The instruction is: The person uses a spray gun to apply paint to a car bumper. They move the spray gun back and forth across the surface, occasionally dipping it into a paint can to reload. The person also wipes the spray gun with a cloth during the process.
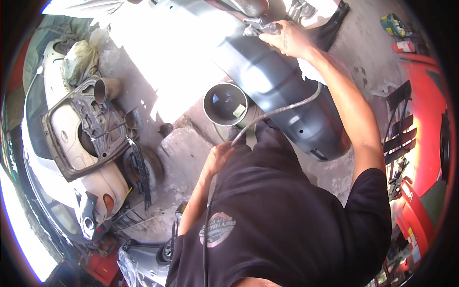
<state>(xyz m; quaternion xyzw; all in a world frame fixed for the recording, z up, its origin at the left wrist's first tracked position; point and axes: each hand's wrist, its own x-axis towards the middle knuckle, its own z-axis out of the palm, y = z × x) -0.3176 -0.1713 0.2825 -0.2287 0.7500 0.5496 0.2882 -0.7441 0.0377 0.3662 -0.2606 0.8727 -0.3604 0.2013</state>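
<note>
My right hand is closed around a spray gun above the far part of a dark grey car bumper. Most of the gun is hidden by my fingers. A grey air hose emerges from under my right forearm, crosses over the bumper and runs to my left hand. My left fingers are wrapped round the hose near my thigh, and its rest hangs down along my shirt. Something white shows beneath my right forearm. Left of the bumper stands a round dark bucket by my feet.
At left, a light-coloured car stands beside dismantled body parts and a tyre. Red car panels and a black slatted piece line the right. Strong sunlight washes out the floor and the bumper's far left part.
</note>
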